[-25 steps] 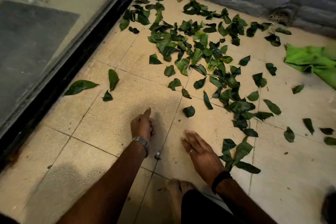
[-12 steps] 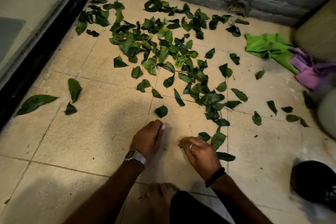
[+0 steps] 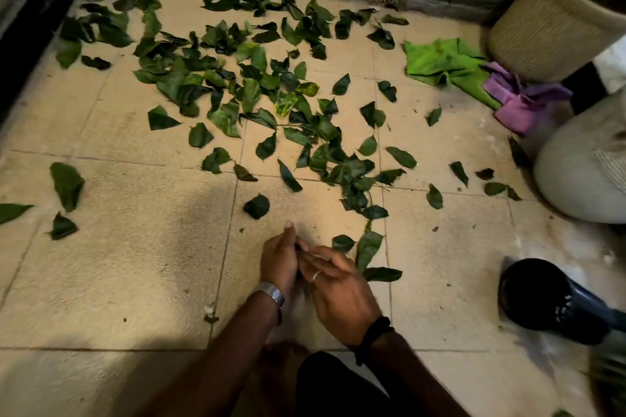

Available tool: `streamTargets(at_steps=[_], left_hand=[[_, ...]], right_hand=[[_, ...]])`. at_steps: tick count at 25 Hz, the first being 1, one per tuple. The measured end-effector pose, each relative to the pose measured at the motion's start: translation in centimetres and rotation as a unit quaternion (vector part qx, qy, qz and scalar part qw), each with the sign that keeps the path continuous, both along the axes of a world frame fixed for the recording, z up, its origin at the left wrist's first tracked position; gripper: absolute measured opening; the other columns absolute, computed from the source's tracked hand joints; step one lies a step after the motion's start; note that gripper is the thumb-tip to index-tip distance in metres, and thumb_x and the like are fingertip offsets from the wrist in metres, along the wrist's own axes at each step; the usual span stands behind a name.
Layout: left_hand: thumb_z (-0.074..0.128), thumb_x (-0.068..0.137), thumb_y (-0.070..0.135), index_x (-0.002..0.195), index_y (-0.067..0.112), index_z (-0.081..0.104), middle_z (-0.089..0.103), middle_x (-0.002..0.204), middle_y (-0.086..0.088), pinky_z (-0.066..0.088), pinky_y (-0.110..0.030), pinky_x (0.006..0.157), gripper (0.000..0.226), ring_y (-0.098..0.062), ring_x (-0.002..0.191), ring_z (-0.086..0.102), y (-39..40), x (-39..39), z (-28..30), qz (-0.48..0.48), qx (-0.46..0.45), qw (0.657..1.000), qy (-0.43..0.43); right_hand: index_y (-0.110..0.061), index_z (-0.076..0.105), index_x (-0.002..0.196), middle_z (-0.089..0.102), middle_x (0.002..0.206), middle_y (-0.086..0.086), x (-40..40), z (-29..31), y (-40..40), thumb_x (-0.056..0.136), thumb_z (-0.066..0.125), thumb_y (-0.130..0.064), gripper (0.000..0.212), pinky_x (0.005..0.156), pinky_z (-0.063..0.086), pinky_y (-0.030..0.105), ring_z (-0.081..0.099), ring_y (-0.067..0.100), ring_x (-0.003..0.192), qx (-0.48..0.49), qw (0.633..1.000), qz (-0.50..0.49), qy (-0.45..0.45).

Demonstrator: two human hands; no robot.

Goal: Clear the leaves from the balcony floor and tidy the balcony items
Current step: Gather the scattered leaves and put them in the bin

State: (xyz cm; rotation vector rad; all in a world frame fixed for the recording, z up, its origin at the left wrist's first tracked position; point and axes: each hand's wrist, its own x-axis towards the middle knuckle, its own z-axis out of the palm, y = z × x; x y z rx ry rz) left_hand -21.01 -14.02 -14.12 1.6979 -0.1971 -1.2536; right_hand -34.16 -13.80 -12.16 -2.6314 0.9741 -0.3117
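Observation:
Many green leaves [image 3: 257, 91] lie scattered over the beige floor tiles [image 3: 128, 247], thickest in the middle and toward the back wall. One curled leaf [image 3: 256, 206] lies alone just ahead of my hands. My left hand [image 3: 279, 261] and my right hand [image 3: 338, 288] meet low over the floor, the right hand's straight fingers laid against the left palm. A dark sliver shows between them; I cannot tell what it is. Three leaves [image 3: 369, 247] lie just right of my right hand.
A green cloth [image 3: 440, 64] and a purple cloth [image 3: 521, 105] lie crumpled at the right. Behind them stands a woven planter [image 3: 542, 30], with a grey pot [image 3: 582, 173] nearer. A black object [image 3: 542, 298] lies at the lower right. A black door frame [image 3: 20, 44] runs along the left.
Both hands have lifted off the tiles and come together, palm to fingers. The view has swung right, bringing the planter, the pot and the black object into sight.

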Motion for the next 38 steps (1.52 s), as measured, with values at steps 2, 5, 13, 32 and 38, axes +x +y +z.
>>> streamTargets(at_steps=[2,5,13,32,38], left_hand=[[0.043,0.103,0.043,0.059,0.014,0.049,0.048,0.053,-0.005,0.035,-0.022,0.05,0.054,-0.016,0.047,0.043,-0.8,0.2,0.5,0.021,0.001,1.0,-0.021],[0.039,0.104,0.045,0.061,0.018,0.041,0.039,0.052,-0.002,0.023,-0.013,0.038,0.051,-0.01,0.036,0.032,-1.7,1.3,1.5,0.044,-0.006,0.999,0.015],[0.019,0.097,0.069,0.056,0.017,0.041,0.041,0.049,0.001,0.018,-0.015,0.043,0.07,-0.014,0.036,0.032,-1.7,1.7,0.5,0.057,-0.047,0.972,0.222],[0.049,0.101,0.031,0.053,0.013,0.056,0.072,0.105,-0.023,0.059,-0.038,0.081,0.052,-0.032,0.094,0.073,-2.4,3.0,1.8,0.096,-0.107,0.888,0.436],[0.046,0.101,0.035,0.063,0.012,0.061,0.071,0.111,-0.02,0.052,-0.041,0.093,0.047,-0.03,0.099,0.07,-2.5,5.7,2.2,0.129,-0.134,0.883,0.431]], right_hand=[[-0.016,0.062,0.132,0.06,0.138,-0.003,-2.7,-0.1,-0.2,0.093,0.044,-0.015,0.044,0.107,0.043,0.033,0.052,0.018,0.129,0.015,0.999,0.019,-0.027],[-0.018,0.069,0.123,0.067,0.123,-0.003,-8.5,-0.8,-1.8,0.093,0.048,-0.023,0.037,0.099,0.049,0.031,0.059,0.016,0.115,0.012,0.996,-0.087,-0.012],[-0.018,0.076,0.099,0.07,0.098,-0.004,-13.5,-3.1,-1.4,0.093,0.054,-0.027,0.024,0.073,0.054,0.022,0.067,0.016,0.086,0.031,0.984,-0.167,0.06],[-0.025,0.074,0.103,0.075,0.102,0.007,-10.7,-0.8,-15.1,0.09,0.07,-0.017,0.016,0.085,0.056,0.045,0.069,0.03,0.093,0.049,0.936,-0.347,-0.032],[-0.025,0.069,0.119,0.069,0.1,-0.011,3.5,3.9,-7.9,0.082,0.08,-0.015,0.04,0.075,0.05,0.007,0.064,-0.004,0.086,0.102,0.944,-0.232,-0.211]])
